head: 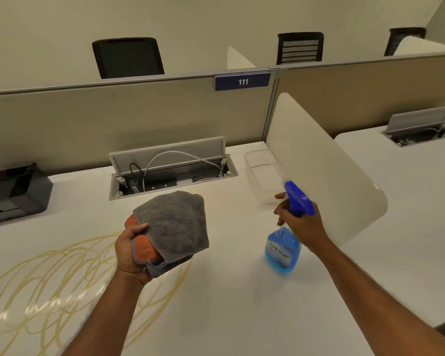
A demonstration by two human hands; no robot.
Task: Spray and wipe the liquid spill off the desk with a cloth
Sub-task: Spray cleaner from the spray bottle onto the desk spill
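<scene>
A yellowish liquid spill [44, 281] loops in thin squiggles across the left half of the white desk [229, 304]. My left hand [130, 253] holds a bunched grey cloth with an orange side [175, 224] just above the spill's right end. My right hand [302, 222] grips the neck of a blue spray bottle [283, 250] with a blue trigger head; it hangs over the desk to the right of the spill, nozzle pointing away and left.
An open cable tray [170, 170] with wires sits at the desk's back. A dark device [13, 194] stands at the back left. A clear plastic box [262, 173] lies beside a white side divider [319, 170]. A beige partition [126, 116] closes the back.
</scene>
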